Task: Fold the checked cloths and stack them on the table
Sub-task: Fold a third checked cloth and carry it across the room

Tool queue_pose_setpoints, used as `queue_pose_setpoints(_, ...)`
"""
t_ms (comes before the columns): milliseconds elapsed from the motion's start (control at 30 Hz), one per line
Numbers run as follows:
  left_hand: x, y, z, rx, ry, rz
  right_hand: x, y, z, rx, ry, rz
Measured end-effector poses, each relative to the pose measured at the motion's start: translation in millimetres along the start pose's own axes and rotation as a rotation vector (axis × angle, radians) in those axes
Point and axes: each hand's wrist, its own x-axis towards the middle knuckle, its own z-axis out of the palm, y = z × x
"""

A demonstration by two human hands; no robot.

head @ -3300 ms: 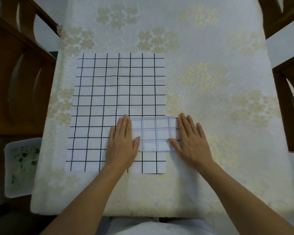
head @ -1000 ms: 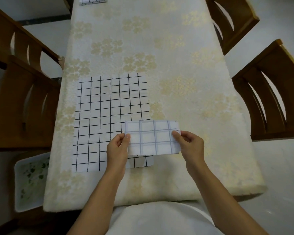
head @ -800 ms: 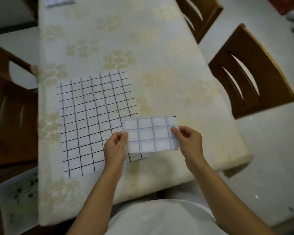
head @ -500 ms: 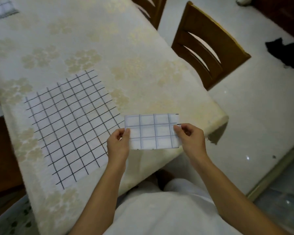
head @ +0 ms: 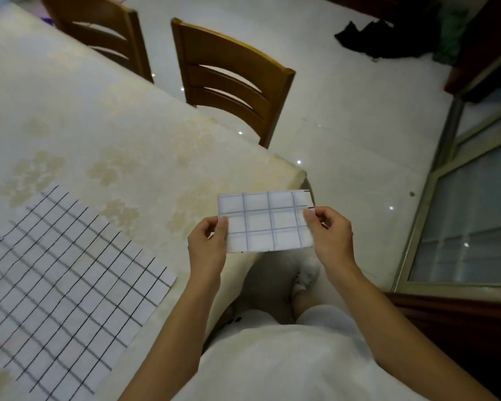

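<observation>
A small folded checked cloth (head: 265, 222), white with pale blue-grey lines, hangs in the air past the table's near right corner. My left hand (head: 207, 247) pinches its left edge and my right hand (head: 331, 235) pinches its right edge. A large unfolded checked cloth (head: 64, 273), white with black lines, lies flat on the table (head: 104, 117) at the lower left. It is partly cut off by the frame.
The table has a cream floral cover. Two wooden chairs (head: 232, 76) stand along its far side. Beyond are a pale tiled floor, dark clothing (head: 388, 39) on it, and a glass door frame (head: 460, 212) at right. My shoe (head: 305, 273) shows below the cloth.
Both hands lifted the small folded cloth off the large cloth. The view has swung right, so the held cloth now sits over the table corner and floor.
</observation>
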Motion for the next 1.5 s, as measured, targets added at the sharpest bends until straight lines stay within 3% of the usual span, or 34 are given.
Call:
queue_pose_setpoints(267, 18.1, 33.0, 112.8, 0.102, -0.118, 0.061, 70.2, 19.4, -68.8, 0.105, 0.155, 0.069)
queue_pose_setpoints(767, 67.8, 120.3, 370.8, 0.203, -0.235, 0.129, 268.3, 18.9, -233.8, 0.166, 0.262, 0.106)
queue_pose_setpoints(1167, 138.9, 164.7, 452.7, 0.146, -0.186, 0.075, 394.8, -7.9, -248.9, 0.155, 0.212, 0.123)
queue_pose_setpoints(1500, 280.5, 226.0, 492.1, 0.056, -0.105, 0.002, 550.6, -84.9, -198.7, 0.076, 0.092, 0.089)
